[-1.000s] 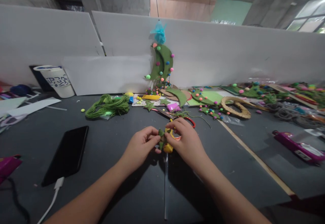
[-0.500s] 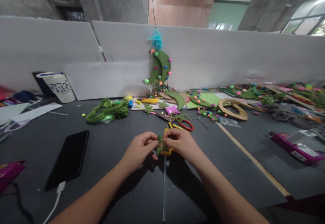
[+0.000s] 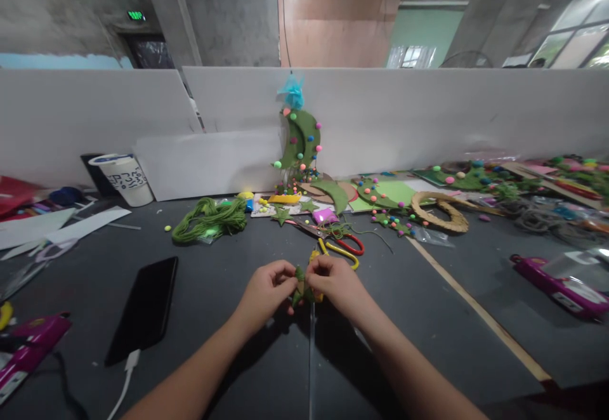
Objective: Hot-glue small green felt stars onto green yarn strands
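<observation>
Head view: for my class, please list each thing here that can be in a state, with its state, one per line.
Left hand: pinching the green star
Right hand: pinching the star's other side
Green star: held, partly hidden by fingers
Phone: lying flat, screen dark
White cable: plugged into the phone
Green yarn: loosely bundled
Cup: standing
Exit sign: lit green

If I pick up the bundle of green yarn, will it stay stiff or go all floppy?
The green yarn would probably flop, since its strands lie in loose, bent loops. It looks light for its size, being loosely bundled thin strands. Pushed, it probably won't roll, because it sprawls across the dark tabletop.
</observation>
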`<state>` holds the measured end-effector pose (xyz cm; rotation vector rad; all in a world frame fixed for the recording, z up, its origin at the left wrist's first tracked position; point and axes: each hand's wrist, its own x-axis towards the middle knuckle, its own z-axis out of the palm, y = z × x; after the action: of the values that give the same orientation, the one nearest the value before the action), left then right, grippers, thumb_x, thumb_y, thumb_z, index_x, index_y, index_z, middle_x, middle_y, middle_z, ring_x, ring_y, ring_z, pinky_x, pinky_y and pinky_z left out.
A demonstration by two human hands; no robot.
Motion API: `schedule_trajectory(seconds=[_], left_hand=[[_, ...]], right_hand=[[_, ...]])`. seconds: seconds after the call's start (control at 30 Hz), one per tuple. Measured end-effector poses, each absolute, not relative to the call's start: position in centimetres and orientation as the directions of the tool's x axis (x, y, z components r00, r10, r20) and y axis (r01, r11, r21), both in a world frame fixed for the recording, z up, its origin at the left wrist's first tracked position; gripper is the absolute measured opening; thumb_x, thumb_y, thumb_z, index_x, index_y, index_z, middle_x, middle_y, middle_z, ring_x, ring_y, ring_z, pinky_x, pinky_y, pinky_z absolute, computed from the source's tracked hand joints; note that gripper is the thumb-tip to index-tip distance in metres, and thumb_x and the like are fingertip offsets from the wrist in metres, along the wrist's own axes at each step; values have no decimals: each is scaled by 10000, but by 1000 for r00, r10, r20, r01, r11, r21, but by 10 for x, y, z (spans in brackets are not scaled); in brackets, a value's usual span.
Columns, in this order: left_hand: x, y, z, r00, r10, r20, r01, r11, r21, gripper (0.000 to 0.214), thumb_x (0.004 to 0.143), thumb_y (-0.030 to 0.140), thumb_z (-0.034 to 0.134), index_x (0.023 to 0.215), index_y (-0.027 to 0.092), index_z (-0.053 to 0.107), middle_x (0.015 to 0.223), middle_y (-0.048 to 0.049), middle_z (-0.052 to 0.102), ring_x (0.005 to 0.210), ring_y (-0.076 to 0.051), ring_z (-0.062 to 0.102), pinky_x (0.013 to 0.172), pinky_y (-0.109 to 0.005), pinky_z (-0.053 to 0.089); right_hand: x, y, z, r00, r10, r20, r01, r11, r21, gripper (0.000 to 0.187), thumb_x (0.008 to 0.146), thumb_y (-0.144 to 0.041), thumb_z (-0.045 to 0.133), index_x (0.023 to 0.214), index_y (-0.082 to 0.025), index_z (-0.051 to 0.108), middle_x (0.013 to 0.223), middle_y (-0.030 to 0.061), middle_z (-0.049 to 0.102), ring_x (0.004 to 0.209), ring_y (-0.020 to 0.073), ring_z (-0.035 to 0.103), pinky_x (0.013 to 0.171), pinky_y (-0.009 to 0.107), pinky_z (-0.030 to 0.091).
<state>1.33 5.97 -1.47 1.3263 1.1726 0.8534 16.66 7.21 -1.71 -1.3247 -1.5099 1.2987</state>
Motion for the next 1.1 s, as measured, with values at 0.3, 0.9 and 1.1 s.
schedule_trajectory(seconds=[0.3, 0.9, 1.1], left_hand=[[14, 57, -16, 188, 977, -105, 227, 61, 972, 73, 684, 227, 533, 708, 159, 538, 501, 45, 543, 380, -92, 496, 377, -203, 433], [12, 58, -17, 138, 990, -22, 339, -26, 940, 38, 669, 191, 518, 662, 162, 541, 519, 30, 549, 475, -113, 525, 458, -198, 401], [0, 66, -10, 43, 999, 2, 146, -8, 989, 151, 736, 291, 487, 790, 168, 555, 765, -28, 624, 593, -134, 575, 451, -208, 439]], right_hand=[[160, 71, -15, -167, 982, -94, 253, -50, -966, 30, 557, -148, 480, 561, -172, 498, 477, -58, 447, 444, 82, 408, 439, 191, 312], [155, 71, -19, -162, 985, -64, 239, -24, -971, 43, 574, -148, 478, 571, -170, 514, 491, -52, 459, 477, 92, 428, 456, 196, 302], [164, 76, -21, -150, 987, -51, 189, -22, -982, 36, 579, -154, 483, 569, -168, 514, 511, -46, 465, 480, 91, 432, 469, 198, 326]])
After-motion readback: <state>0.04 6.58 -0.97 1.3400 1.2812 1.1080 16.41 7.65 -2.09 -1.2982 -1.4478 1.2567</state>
